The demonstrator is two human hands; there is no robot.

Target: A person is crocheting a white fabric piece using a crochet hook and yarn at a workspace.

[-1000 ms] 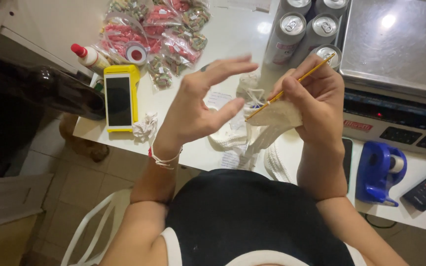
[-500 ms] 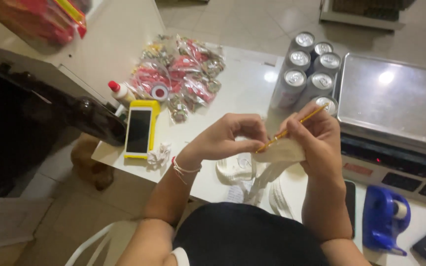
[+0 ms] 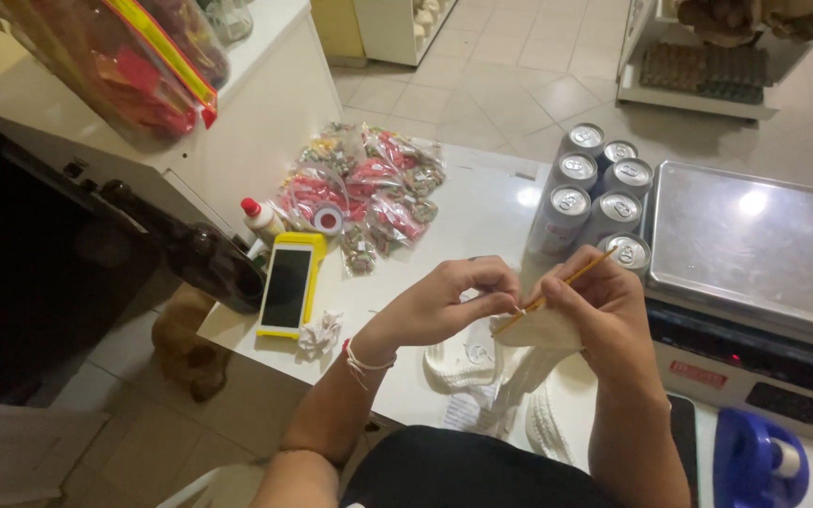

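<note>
At the far left, a yellow-cased phone [image 3: 287, 285] lies flat on the white tabletop [image 3: 482, 212], its long side running away from the person, with a crumpled scrap of paper [image 3: 321, 333] just beside its near end. Behind it stand a small white bottle with a red cap [image 3: 262, 219] and a heap of clear packets with red and mixed contents [image 3: 369, 193].

The left hand [image 3: 444, 303] is raised above the tabletop with its fingers [image 3: 496, 293] pinched narrowly at the near tip of a thin yellow crochet hook [image 3: 557, 287], where the white yarn meets the hook. The hook's long axis runs diagonally: its working end points down and to the left toward the left hand, its tail up and to the right toward the cans. The right hand [image 3: 604, 315] has its fingers closed around the hook's shaft and a folded piece of white crochet work [image 3: 538, 331], which hangs down to more white knitted pieces lying on the tabletop.

Right of the hands stand silver drink cans [image 3: 595, 183] in a cluster, then a scale with a steel pan [image 3: 755, 249], and a blue tape dispenser [image 3: 755, 461] at the near right.

Half a second ago the hands met in much the same way; a second ago the left hand was spread wide and apart from the hook. The view has since swung, showing more floor beyond.
</note>
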